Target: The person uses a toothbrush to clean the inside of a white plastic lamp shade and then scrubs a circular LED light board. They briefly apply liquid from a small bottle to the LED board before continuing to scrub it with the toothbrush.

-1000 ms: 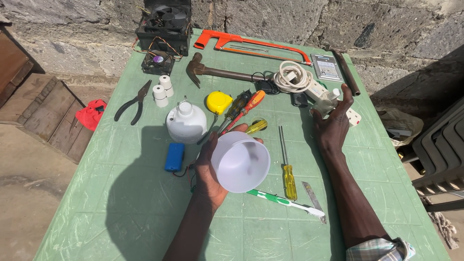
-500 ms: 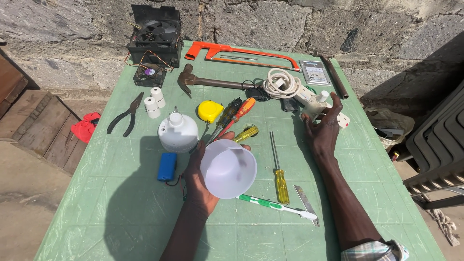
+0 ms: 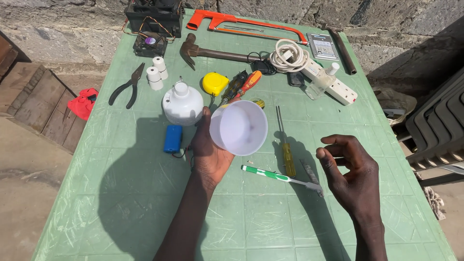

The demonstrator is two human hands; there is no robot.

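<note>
The white dome [image 3: 239, 127] covers most of the left hand's fingers [image 3: 207, 121] and nearly all of a yellow tool behind it, only a sliver showing at the rim. The black fan box [image 3: 154, 13] at the bench's [image 3: 145, 212] far edge is cut off by the frame. The small print on the grey card [image 3: 323, 46] is too small to tell.

Left hand [image 3: 211, 155] gripping; right hand [image 3: 350, 171] raised (fingers curled).
</note>
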